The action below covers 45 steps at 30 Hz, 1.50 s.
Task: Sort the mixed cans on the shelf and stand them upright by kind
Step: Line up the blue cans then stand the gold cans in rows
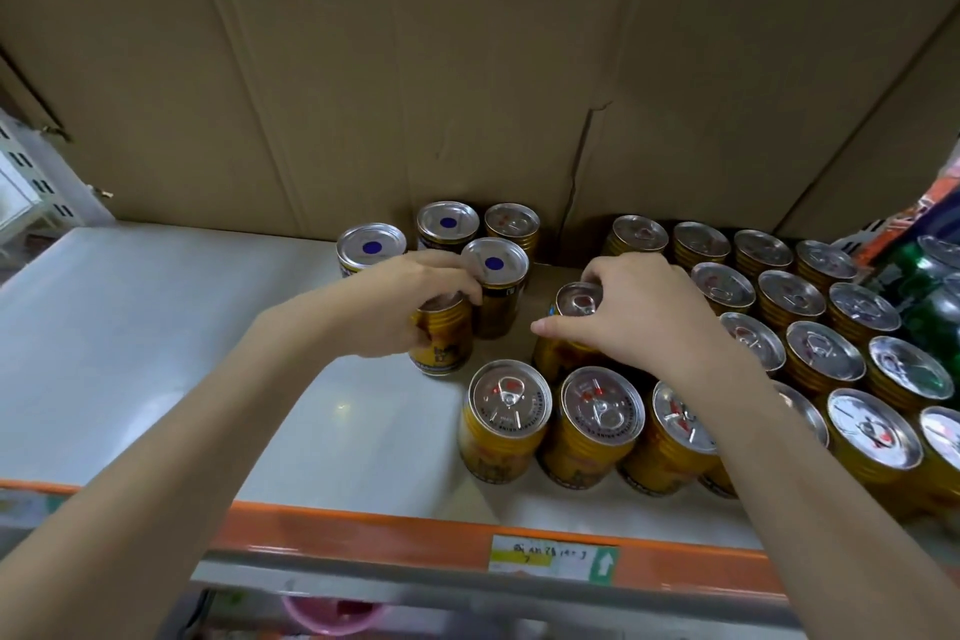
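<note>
Gold drink cans stand upright on a white shelf (pixel 156 327). My left hand (pixel 400 301) grips a gold can (pixel 441 348) from above, beside three darker cans with blue-dot lids (pixel 493 265). My right hand (pixel 639 312) closes over the top of another gold can (pixel 576 301) at the edge of a block of several gold pull-tab cans (pixel 810 338) that fills the shelf's right side. One more pull-tab can (pixel 511 224) stands at the back by the blue-dot cans.
A cardboard sheet (pixel 415 68) forms the back wall. The shelf's orange front rail (pixel 363 530) carries a paper label (pixel 550 556). Green bottles (pixel 930 296) and colourful packets crowd the far right. A white perforated upright (pixel 31 182) is at the left.
</note>
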### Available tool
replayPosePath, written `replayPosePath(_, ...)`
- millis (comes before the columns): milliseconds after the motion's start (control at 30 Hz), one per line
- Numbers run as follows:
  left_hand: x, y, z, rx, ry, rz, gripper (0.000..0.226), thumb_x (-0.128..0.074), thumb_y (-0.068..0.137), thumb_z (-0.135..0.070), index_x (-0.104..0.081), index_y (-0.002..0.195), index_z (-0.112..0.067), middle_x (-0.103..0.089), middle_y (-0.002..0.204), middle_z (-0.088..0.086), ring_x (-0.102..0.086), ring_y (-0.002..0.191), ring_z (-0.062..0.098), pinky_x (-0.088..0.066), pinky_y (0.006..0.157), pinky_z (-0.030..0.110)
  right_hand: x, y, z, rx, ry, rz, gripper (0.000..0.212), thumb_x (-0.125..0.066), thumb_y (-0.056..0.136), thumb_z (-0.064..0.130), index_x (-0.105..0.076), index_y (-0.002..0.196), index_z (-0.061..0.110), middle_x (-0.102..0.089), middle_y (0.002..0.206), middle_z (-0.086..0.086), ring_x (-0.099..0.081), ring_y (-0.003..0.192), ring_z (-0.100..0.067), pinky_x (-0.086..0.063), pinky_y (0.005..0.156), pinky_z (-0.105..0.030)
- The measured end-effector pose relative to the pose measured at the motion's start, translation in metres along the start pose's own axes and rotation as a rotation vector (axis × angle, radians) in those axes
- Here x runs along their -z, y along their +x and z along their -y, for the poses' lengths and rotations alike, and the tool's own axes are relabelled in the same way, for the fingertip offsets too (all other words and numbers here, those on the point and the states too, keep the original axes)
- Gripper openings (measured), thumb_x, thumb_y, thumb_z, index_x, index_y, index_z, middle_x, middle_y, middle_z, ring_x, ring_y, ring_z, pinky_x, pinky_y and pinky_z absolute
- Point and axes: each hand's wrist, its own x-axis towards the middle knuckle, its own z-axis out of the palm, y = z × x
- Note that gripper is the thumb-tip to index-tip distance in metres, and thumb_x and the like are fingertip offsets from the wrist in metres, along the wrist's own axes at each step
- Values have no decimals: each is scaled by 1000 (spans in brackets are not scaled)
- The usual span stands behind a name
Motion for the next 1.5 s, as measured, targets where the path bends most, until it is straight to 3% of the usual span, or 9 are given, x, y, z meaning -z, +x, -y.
replayPosePath(100, 0, -4, -1, -13, 8, -44, 42, -65, 76, 3, -64, 113, -16, -43, 138, -4, -43, 123, 16, -40, 95, 27, -7, 1, 3, -4, -50, 68, 73, -57, 68, 76, -58, 109, 16, -60, 100, -2, -56, 93, -18, -45, 67, -27)
replayPosePath(233, 3, -6, -8, 140, -18, -210, 50, -72, 77, -31, -56, 124, -24, -47, 131, -4, -48, 114, 16, -43, 92, 30, -5, 0, 5, 47, -81, 143, 71, -55, 74, 70, -55, 117, 14, -54, 113, -5, -48, 91, -15, -41, 69, -26)
replayPosePath(367, 0, -1, -8, 375, 132, -190, 36, -66, 75, -49, -56, 86, -17, -54, 85, 3, -52, 83, 23, -38, 62, 28, 12, 0, -2, 147, -9, 215, 69, -58, 82, 57, -42, 138, 21, -45, 137, -4, -45, 122, -21, -42, 93, -31)
replayPosePath(433, -2, 1, -6, 435, 103, -154, 39, -62, 77, -50, -55, 79, -12, -50, 78, 7, -51, 76, 25, -34, 57, 27, 15, 0, -2, 201, 7, 256, 61, -59, 85, 49, -43, 138, 24, -47, 138, -1, -45, 124, -18, -41, 94, -29)
replayPosePath(733, 3, 2, -17, 416, 29, -126, 42, -67, 74, -49, -67, 85, -9, -62, 79, 13, -58, 74, 26, -40, 56, 31, 9, 1, -7, 210, 86, 207, 49, -59, 87, 38, -52, 133, 21, -54, 135, 0, -51, 120, -15, -44, 91, -25)
replayPosePath(867, 1, 2, -31, 335, -67, -127, 27, -71, 75, -41, -69, 87, -17, -60, 69, -4, -52, 62, 11, -36, 51, 20, 6, 2, -8, 198, 123, 195, 49, -60, 87, 37, -52, 133, 22, -54, 134, 0, -49, 121, -15, -41, 90, -24)
replayPosePath(1167, -6, 24, -54, 297, -124, -97, 35, -74, 72, -44, -68, 90, -15, -66, 78, 0, -57, 67, 11, -47, 58, 28, 6, -1, -16, 168, 220, 238, 54, -59, 88, 42, -47, 137, 24, -51, 136, 1, -48, 120, -13, -33, 81, -17)
replayPosePath(1333, -9, 17, -54, 328, -143, -136, 35, -68, 78, -47, -67, 95, -17, -66, 82, -2, -58, 71, 11, -48, 64, 30, 2, -6, -25, 212, 233, 237, 55, -51, 91, 47, -39, 141, 27, -44, 137, 1, -42, 123, -13, -34, 93, -21)
replayPosePath(1500, -27, 10, -60, 369, -176, -271, 41, -67, 82, -36, -58, 119, -22, -49, 98, -10, -54, 88, 11, -48, 73, 24, 2, -4, -34, 251, 299, 189, 43, -46, 95, 39, -44, 137, 26, -49, 133, 6, -45, 117, -7, -33, 86, -13)
